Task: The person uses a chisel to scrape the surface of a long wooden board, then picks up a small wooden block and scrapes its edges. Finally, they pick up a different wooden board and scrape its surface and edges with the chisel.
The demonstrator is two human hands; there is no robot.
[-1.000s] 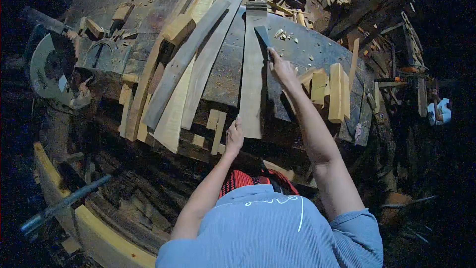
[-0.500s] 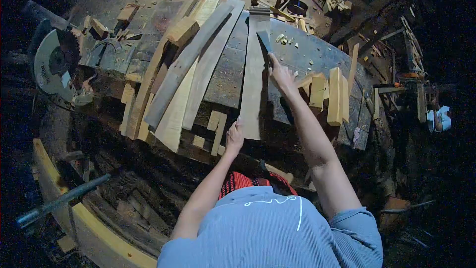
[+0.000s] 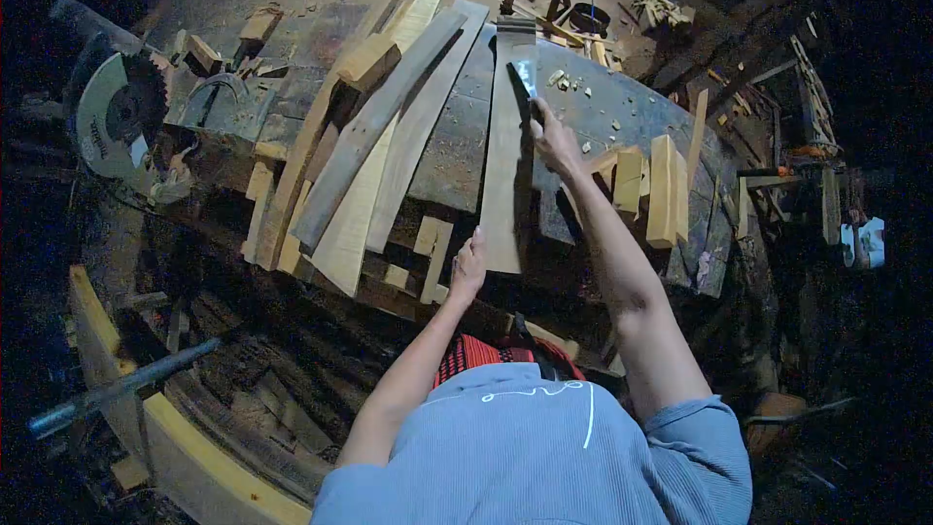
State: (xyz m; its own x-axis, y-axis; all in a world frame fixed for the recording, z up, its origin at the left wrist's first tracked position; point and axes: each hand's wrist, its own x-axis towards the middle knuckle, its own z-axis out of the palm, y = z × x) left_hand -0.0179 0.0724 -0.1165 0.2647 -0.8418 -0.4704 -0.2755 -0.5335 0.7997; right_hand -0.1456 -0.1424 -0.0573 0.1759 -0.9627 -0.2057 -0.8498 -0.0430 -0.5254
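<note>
The long flat grey-brown wooden board (image 3: 507, 151) under my left hand (image 3: 469, 267) looks dull and smooth. The flat tool with a shiny metal blade (image 3: 525, 78) in my right hand (image 3: 554, 141) gleams. The dark worn workbench top (image 3: 622, 107) looks rough and dusty, with pale wood chips (image 3: 569, 83) on it. The round saw blade (image 3: 121, 117) is dull metal.

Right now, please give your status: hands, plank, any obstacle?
Left hand steadies near end of plank. Right hand grips blade tool on plank. Wood blocks beside right arm, not touching.
</note>
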